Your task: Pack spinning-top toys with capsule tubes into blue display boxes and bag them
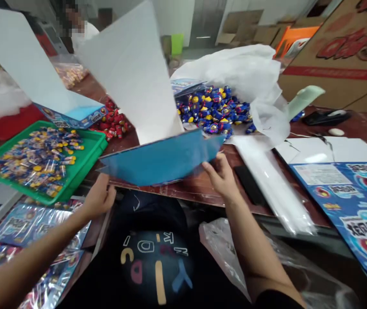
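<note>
A cardboard box with a blue side [157, 161] and a tall white raised flap [134, 64] stands at the table's front edge, slightly blurred. My left hand [102, 195] is at its left corner, fingers bent against the lower edge. At the right corner, my right hand [220, 174] has its thumb and fingers closed on the blue flap. Behind the box lies a pile of blue and yellow wrapped candies [215, 107], with red wrapped candies [115, 122] to its left. Another open white and blue box [74, 113] stands at the back left.
A green tray [96, 148] of wrapped pieces is at the left, above packed blue bags [25, 225]. Clear plastic sleeves [273, 184], a black phone-like object [249, 184] and flat printed cardboard [347, 193] lie right. A large carton [341, 81] and a person [86, 32] are behind.
</note>
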`<state>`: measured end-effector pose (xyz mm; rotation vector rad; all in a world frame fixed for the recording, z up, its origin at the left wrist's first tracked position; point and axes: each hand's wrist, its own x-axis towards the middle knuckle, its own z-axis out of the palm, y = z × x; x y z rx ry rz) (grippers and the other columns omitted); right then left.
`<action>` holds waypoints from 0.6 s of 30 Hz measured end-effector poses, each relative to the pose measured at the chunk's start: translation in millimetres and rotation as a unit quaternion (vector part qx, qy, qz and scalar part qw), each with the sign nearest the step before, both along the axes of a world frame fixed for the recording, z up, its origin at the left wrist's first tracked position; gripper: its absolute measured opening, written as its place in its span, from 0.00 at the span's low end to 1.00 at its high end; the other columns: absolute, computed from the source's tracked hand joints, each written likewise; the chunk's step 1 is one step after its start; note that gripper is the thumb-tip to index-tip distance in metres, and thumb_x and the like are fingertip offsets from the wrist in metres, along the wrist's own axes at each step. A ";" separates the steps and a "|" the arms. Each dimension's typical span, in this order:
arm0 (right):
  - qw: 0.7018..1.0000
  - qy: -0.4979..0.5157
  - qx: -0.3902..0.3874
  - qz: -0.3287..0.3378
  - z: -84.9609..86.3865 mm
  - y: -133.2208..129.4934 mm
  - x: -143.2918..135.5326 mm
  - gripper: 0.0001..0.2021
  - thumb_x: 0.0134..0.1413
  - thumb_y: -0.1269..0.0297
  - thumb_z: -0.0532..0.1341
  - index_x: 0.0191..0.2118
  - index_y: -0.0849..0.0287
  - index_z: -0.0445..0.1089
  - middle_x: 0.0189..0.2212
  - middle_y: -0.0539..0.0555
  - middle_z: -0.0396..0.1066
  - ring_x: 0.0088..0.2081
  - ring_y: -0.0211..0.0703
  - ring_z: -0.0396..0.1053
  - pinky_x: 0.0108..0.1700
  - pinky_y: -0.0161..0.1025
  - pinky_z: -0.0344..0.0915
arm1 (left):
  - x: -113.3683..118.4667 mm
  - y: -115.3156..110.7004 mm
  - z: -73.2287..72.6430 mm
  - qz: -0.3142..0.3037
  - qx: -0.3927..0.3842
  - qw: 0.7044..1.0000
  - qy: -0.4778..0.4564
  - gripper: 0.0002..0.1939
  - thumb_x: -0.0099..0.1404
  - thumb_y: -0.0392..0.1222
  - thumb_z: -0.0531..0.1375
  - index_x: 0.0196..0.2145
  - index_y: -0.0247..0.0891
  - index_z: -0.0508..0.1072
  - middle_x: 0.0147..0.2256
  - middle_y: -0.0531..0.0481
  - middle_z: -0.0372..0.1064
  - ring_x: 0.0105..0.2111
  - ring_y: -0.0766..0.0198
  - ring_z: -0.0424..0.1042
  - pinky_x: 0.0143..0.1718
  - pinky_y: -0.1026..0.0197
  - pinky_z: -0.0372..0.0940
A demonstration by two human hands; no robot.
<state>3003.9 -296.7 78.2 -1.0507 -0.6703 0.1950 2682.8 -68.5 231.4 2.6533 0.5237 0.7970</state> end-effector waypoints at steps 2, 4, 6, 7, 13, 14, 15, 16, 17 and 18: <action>0.999 0.016 -0.011 -0.048 -31.7 14.4 -33.6 0.12 0.63 0.51 0.67 0.45 0.50 0.69 0.36 0.49 0.70 0.36 0.42 0.69 0.46 0.42 0.71 | -7.2 -10.6 -17.2 -0.013 -0.065 0.997 0.027 0.38 0.69 0.41 0.61 0.73 0.48 0.56 0.66 0.38 0.64 0.68 0.42 0.65 0.71 0.34 0.60; 0.997 0.044 -0.006 -0.068 -50.6 28.1 -62.4 0.15 0.64 0.47 0.64 0.48 0.49 0.67 0.38 0.51 0.68 0.39 0.44 0.69 0.49 0.44 0.71 | 3.3 -18.9 -38.6 -0.019 -0.120 0.993 0.006 0.45 0.71 0.43 0.62 0.76 0.52 0.42 0.75 0.37 0.45 0.74 0.45 0.53 0.75 0.35 0.50; 0.995 0.064 -0.003 -0.079 -57.9 40.7 -78.7 0.25 0.60 0.38 0.64 0.54 0.49 0.64 0.41 0.54 0.68 0.44 0.47 0.70 0.52 0.48 0.70 | 28.2 -18.4 -59.3 -0.015 -0.131 0.989 -0.070 0.51 0.67 0.52 0.68 0.75 0.52 0.40 0.75 0.36 0.38 0.75 0.43 0.48 0.75 0.34 0.46; 0.995 0.071 -0.003 -0.077 -58.6 46.7 -81.2 0.31 0.55 0.34 0.65 0.55 0.49 0.64 0.42 0.55 0.68 0.45 0.49 0.70 0.52 0.49 0.70 | 43.1 -14.6 -67.6 -0.009 -0.130 0.985 -0.117 0.55 0.63 0.59 0.71 0.74 0.51 0.41 0.74 0.34 0.40 0.75 0.42 0.49 0.75 0.34 0.47; 0.993 0.102 -0.052 0.008 -52.2 73.6 -42.2 0.45 0.29 0.19 0.68 0.44 0.53 0.69 0.34 0.54 0.72 0.38 0.51 0.72 0.44 0.49 0.73 | 113.7 11.7 -84.7 -0.019 -0.348 0.933 -0.094 0.58 0.36 0.75 0.77 0.57 0.38 0.68 0.55 0.34 0.69 0.60 0.37 0.70 0.65 0.37 0.65; 0.992 0.110 -0.062 0.019 -50.0 75.8 -32.6 0.47 0.27 0.17 0.67 0.43 0.54 0.70 0.33 0.55 0.73 0.39 0.52 0.73 0.44 0.50 0.73 | 121.0 12.7 -86.5 -0.033 -0.381 0.922 -0.060 0.55 0.37 0.77 0.76 0.53 0.37 0.71 0.51 0.34 0.73 0.57 0.37 0.73 0.62 0.37 0.68; 0.990 0.118 -0.074 0.027 -47.0 77.4 -23.7 0.48 0.26 0.15 0.65 0.43 0.55 0.71 0.34 0.56 0.74 0.40 0.54 0.73 0.45 0.51 0.74 | 127.7 13.0 -88.7 -0.042 -0.401 0.914 -0.036 0.53 0.40 0.80 0.73 0.51 0.37 0.74 0.47 0.34 0.76 0.54 0.37 0.75 0.59 0.37 0.70; 0.988 0.124 -0.087 0.034 -43.1 78.3 -15.8 0.48 0.27 0.15 0.65 0.43 0.56 0.72 0.35 0.58 0.76 0.41 0.55 0.74 0.46 0.51 0.74 | 133.8 13.3 -91.0 -0.042 -0.411 0.910 -0.020 0.52 0.44 0.83 0.69 0.51 0.36 0.75 0.45 0.34 0.77 0.52 0.36 0.77 0.57 0.36 0.72; 0.985 0.130 -0.102 0.040 -38.2 78.6 -9.0 0.47 0.31 0.16 0.65 0.43 0.57 0.73 0.36 0.59 0.77 0.41 0.56 0.74 0.46 0.51 0.74 | 139.2 13.9 -92.4 -0.037 -0.417 0.908 -0.008 0.51 0.50 0.84 0.64 0.53 0.35 0.75 0.44 0.33 0.78 0.52 0.36 0.77 0.56 0.35 0.72; 0.983 0.134 -0.120 0.046 -32.8 78.5 -3.5 0.45 0.36 0.18 0.65 0.44 0.58 0.74 0.38 0.60 0.78 0.41 0.55 0.75 0.46 0.51 0.74 | 144.1 15.4 -92.0 -0.028 -0.418 0.908 0.001 0.51 0.55 0.84 0.61 0.55 0.34 0.74 0.46 0.32 0.78 0.53 0.35 0.77 0.57 0.33 0.71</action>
